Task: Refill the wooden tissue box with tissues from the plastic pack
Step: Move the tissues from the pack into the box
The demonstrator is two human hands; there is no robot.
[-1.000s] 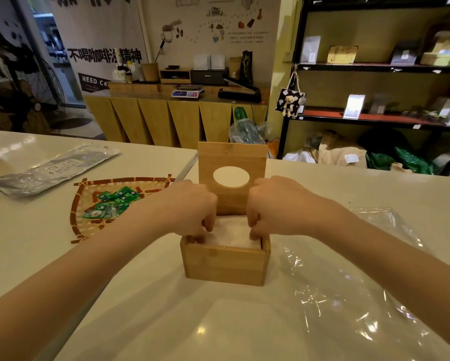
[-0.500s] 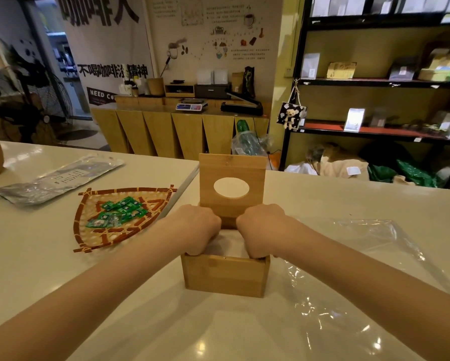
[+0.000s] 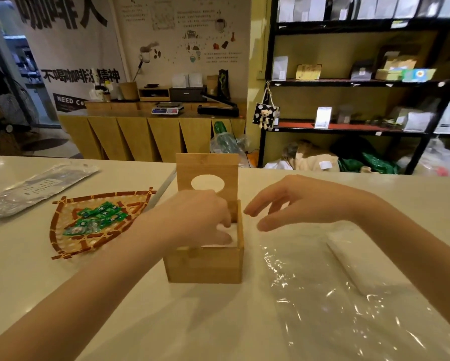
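at frame centre on the bench, my left hand [image 3: 200, 217] presses tissues [image 3: 231, 234] inside the wooden tissue box [image 3: 205, 264]; right hand [image 3: 294, 201] hovers spread, empty. i'd flatten corners evenly before lowering the lid [image 3: 207, 169].

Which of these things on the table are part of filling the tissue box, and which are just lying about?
Part of the job: square wooden tissue box, its upright lid with oval hole, white tissues inside, clear plastic pack.

Lying about: woven tray of green sweets, silvery foil pouch.
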